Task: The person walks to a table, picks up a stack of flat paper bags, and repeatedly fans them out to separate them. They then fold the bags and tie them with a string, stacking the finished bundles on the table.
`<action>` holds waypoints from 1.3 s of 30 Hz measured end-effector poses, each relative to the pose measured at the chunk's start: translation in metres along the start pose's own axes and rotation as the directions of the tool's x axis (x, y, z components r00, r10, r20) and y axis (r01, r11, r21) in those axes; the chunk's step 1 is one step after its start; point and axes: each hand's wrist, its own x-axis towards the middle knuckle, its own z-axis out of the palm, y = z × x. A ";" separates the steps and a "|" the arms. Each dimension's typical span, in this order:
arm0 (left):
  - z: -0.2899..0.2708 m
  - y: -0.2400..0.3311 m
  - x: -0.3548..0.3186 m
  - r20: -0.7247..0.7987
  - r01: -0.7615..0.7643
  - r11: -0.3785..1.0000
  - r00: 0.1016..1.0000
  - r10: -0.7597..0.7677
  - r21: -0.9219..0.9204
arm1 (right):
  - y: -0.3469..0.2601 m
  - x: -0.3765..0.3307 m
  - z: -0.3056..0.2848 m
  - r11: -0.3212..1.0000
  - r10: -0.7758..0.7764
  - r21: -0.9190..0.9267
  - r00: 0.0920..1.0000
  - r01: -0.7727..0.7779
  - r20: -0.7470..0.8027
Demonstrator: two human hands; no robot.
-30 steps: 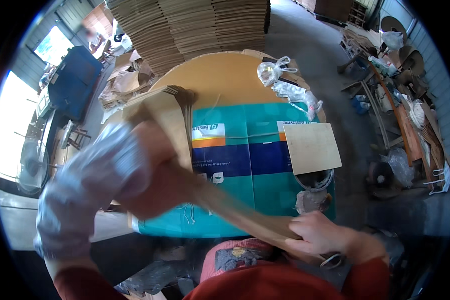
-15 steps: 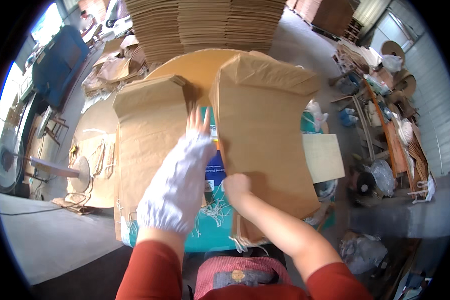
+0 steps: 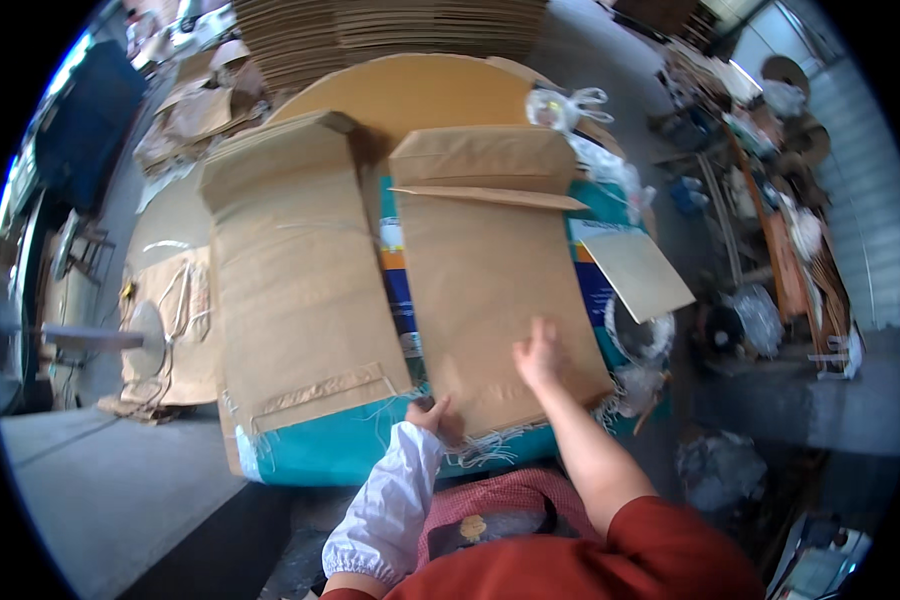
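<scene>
Two piles of brown paper bags lie side by side before me, the left pile (image 3: 295,270) and the right pile (image 3: 490,290). The top bag on the right has a folded end and a raised paper edge across it at the far side. My left hand (image 3: 433,415), below a white sleeve cover (image 3: 385,500), is closed on the near left corner of the right pile's bag. Over the lower right part of that bag is my right hand (image 3: 542,355), its fingers smeared by motion. White strings (image 3: 490,448) fray out from the pile's near edge.
Under the piles is a teal printed sheet (image 3: 320,455) on a round table (image 3: 420,85). A pale card (image 3: 640,275) and a roll of white string (image 3: 640,335) lie at the right. Tall cardboard stacks (image 3: 390,30) stand behind; a fan (image 3: 90,338) is at the left.
My left hand has come from the gap between the piles to the right pile's near corner. My right hand has moved right, onto the bag. The right pile's top now lies lower and flatter.
</scene>
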 end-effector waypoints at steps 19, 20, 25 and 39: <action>0.023 -0.021 0.006 -0.300 -0.019 0.985 0.951 0.071 0.172 | 0.206 0.007 0.038 0.822 0.274 0.444 0.931 -0.357 0.241; 0.031 -0.004 -0.006 -0.338 -0.005 0.958 0.935 0.105 0.286 | 0.207 0.004 0.034 0.815 0.265 0.450 0.925 -0.365 0.271; 0.038 0.004 -0.035 -0.378 -0.009 0.958 0.918 0.121 0.286 | 0.213 -0.028 0.020 0.821 0.267 0.428 0.917 -0.378 0.297; 0.027 0.067 -0.069 -0.153 0.005 0.529 0.959 0.237 0.848 | 0.191 -0.069 -0.027 0.980 0.136 0.104 0.957 -0.168 0.258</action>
